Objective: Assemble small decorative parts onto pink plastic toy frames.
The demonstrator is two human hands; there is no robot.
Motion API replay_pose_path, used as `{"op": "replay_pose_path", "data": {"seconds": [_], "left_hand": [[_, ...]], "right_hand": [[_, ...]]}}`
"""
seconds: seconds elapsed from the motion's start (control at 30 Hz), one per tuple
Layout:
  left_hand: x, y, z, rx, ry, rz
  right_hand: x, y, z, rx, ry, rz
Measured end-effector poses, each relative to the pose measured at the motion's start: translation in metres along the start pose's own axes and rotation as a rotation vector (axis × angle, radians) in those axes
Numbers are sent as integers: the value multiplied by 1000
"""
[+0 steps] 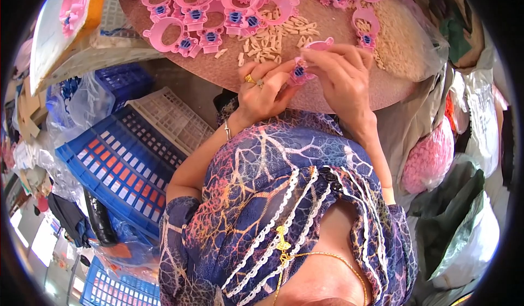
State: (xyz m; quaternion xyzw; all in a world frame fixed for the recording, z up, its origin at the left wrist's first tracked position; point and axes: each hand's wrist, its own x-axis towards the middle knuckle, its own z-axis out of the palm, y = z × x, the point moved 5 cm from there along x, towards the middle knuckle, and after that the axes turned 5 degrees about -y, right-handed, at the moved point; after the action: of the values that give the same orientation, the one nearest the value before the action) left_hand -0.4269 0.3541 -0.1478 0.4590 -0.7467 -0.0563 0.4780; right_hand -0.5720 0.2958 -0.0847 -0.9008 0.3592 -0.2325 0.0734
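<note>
Between my two hands, at the near edge of a round table (218,69), is a pink plastic ring-shaped part (299,72) with a dark blue piece set in it. My left hand (265,90) pinches its left side, fingers curled. From the right and above, my right hand (341,71) grips it with bent fingers that hide part of the ring. Just beyond my left hand lies a scatter of small cream-coloured pieces (270,44). Many similar pink ring parts (195,14) with blue inserts are heaped at the far left of the table. Another pink part (365,28) lies past my right hand.
A large pile of tiny cream pieces (406,39) covers the table's right side, beside clear plastic. Blue slatted crates (120,164) stand at the left, with a white foam box (68,33) above them. A bag of pink pieces (428,161) and a dark green bag (450,213) sit at the right.
</note>
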Motion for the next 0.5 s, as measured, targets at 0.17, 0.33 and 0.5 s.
{"op": "replay_pose_path", "data": {"seconds": [0.17,0.33,0.5], "left_hand": [[-5,0,-1,-40,18,45],[-4,-1,0,-83,10,12],[-2,-2,0,-101,-9,22]], "right_hand": [[-6,-4,14,21,-1,44],[-9,4,14,160,86,130],[-8,10,10,183,86,87]]}}
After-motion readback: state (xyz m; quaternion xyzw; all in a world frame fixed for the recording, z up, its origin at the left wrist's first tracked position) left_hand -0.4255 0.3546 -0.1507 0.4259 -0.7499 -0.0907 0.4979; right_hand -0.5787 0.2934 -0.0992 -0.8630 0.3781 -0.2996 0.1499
